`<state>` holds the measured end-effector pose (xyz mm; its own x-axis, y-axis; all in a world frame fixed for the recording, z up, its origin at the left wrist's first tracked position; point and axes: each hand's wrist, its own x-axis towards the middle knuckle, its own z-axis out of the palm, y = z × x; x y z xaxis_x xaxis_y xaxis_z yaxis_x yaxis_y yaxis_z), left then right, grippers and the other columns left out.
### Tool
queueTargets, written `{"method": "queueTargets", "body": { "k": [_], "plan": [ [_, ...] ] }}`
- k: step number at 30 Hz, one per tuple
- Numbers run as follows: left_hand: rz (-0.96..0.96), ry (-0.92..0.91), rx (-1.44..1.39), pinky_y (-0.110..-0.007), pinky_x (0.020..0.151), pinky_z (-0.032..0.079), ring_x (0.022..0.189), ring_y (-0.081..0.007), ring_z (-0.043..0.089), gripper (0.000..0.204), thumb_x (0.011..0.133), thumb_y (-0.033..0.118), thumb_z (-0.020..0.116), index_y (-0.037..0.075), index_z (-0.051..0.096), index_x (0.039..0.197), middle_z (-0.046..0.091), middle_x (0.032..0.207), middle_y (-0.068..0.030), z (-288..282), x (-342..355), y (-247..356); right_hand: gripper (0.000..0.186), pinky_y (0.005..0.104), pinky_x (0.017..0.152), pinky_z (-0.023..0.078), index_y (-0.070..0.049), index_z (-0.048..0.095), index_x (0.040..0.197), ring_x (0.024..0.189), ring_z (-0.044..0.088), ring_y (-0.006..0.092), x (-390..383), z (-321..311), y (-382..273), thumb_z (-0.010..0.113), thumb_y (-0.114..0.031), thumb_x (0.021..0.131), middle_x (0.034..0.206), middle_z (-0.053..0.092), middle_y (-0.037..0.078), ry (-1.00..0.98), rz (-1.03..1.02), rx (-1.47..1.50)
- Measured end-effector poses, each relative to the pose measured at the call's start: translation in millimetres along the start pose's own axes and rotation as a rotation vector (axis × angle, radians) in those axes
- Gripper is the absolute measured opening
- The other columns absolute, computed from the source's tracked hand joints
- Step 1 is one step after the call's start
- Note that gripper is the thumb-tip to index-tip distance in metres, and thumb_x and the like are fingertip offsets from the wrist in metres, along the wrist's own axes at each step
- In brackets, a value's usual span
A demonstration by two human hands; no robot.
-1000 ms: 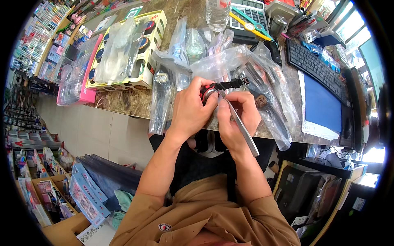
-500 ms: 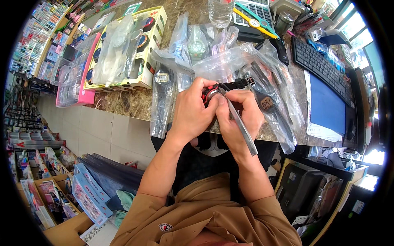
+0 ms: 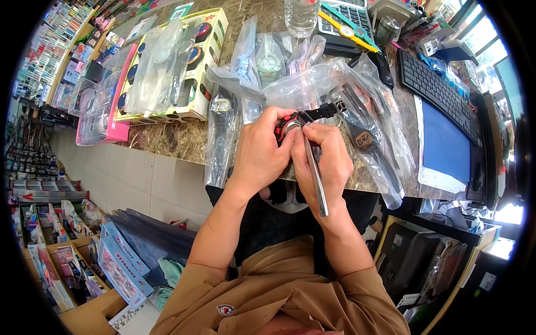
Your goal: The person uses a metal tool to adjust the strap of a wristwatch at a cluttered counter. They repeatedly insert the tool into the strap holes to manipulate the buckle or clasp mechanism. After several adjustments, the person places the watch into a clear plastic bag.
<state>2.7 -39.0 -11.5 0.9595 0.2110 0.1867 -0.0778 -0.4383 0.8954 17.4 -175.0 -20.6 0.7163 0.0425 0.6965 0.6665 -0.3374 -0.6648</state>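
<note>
My left hand point(image 3: 259, 151) grips a black and red wristwatch point(image 3: 286, 126) by its case, with the black buckled strap sticking out toward the upper right. My right hand point(image 3: 326, 159) is closed on a long metal tool point(image 3: 315, 178), its tip against the watch case and its other end pointing down toward me. Several watches in clear plastic bags point(image 3: 223, 134) lie around both hands on the marble counter point(image 3: 162, 139), among them one with a square brown face point(image 3: 363, 139) to the right.
A box of watches point(image 3: 198, 67) and a pink case point(image 3: 114, 131) sit left. A bottle point(image 3: 298, 17), calculator point(image 3: 340, 25) with yellow and teal watches, black keyboard point(image 3: 438, 95) and blue pad point(image 3: 444, 145) are behind and right. Cartons point(image 3: 67, 268) of goods stand low left.
My right hand and the tool have swung: the tool's near end moved leftward and now points more steeply toward me. My left hand still holds the watch.
</note>
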Motion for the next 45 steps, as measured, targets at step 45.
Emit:
{"method": "queueTargets", "body": {
  "k": [45],
  "plan": [
    [0.090, -0.081, 0.017, -0.046, 0.073, 0.056, 0.085, -0.0439, 0.073, 0.028, 0.097, 0.013, 0.075, 0.003, 0.064, 0.121, 0.074, 0.095, -0.0221, -6.4, 1.5, -1.0, 0.015, 0.0322, 0.070, 0.059, 0.003, 0.066, 0.095, 0.074, 0.073, 0.0211, 9.3, -5.3, 3.7, 0.079, 0.000, 0.089, 0.094, 0.076, 0.015, -0.062, 0.131, 0.071]
  ]
}}
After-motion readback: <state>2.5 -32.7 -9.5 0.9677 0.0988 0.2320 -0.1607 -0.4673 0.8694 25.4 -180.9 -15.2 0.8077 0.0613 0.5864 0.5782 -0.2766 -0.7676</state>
